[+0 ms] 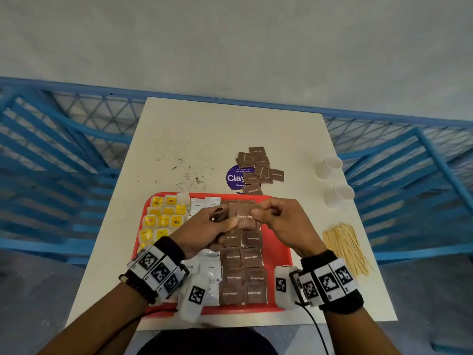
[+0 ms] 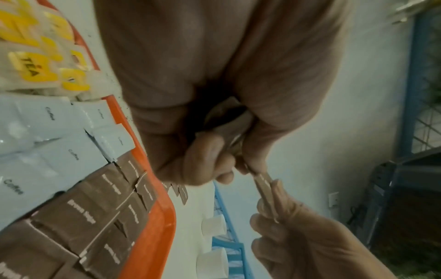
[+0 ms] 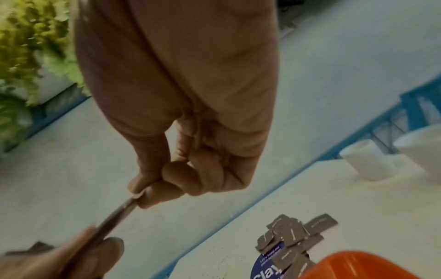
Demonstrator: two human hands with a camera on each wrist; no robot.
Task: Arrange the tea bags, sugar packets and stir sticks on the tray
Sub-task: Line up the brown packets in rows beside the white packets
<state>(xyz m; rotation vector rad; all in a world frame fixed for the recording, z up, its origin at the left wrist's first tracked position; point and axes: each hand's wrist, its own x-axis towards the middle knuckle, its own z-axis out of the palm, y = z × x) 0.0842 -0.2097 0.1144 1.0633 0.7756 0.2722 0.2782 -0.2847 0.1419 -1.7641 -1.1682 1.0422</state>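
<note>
1. Pinching one brown sugar packet (image 1: 244,216) from both sides, the left hand (image 1: 204,233) and right hand (image 1: 286,224) hold it in the air above the red tray (image 1: 277,254); each grip is thumb against forefinger on an opposite edge, and the left palm also seems to hold a few spare packets (partly hidden, so I cannot be sure).
2. Handling, as I judge it: the packet is light, thin paper with loose grains inside, so it bends easily and could tear if pulled apart. An edge pinch, as seen from the left wrist (image 2: 262,181), suits it; laying it flat needs only a gentle release.
3. On the tray, tea bags (image 1: 163,219) fill the left side, white coffee sachets (image 1: 210,270) stand next to them, and brown packets lie in two neat columns (image 1: 243,275) down the middle.
4. More brown packets sit in a loose pile (image 1: 258,170) on the table (image 1: 179,139) beyond the tray, partly over a purple sticker (image 1: 234,178).
5. Stir sticks (image 1: 345,248) lie heaped on the table to the right, off the tray, with two white cups (image 1: 332,180) farther back.
6. Blue railings (image 1: 64,155) flank the table over a pale floor.
</note>
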